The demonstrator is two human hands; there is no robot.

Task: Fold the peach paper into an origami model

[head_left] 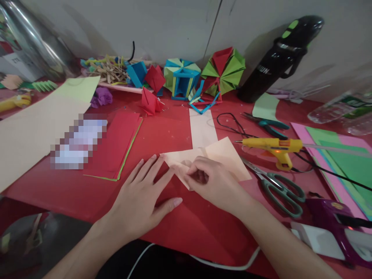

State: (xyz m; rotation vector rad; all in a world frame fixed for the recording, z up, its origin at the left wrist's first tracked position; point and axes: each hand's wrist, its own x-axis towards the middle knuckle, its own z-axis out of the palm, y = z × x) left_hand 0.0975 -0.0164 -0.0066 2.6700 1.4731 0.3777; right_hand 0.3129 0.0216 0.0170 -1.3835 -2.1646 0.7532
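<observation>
A folded sheet of cream paper [225,155] lies on the red tabletop, partly covered by my hands. My left hand [142,190] rests flat with fingers spread, its index and middle fingertips at the paper's left corner. Curled over the folded part is my right hand [213,180], thumb and index finger pinched together at the crease. The fingers hide some of the fold. Just beyond the sheet lies a pale paper strip [203,130]. A pair of scissors with green handles [280,190] sits right of my right hand.
A yellow glue gun [271,145] with a cord and teal-handled pliers [267,124] lie at right, near coloured sheets [348,155]. Red sheets [116,147] lie at left. Folded paper models [183,79] and a black bottle [274,62] stand along the wall.
</observation>
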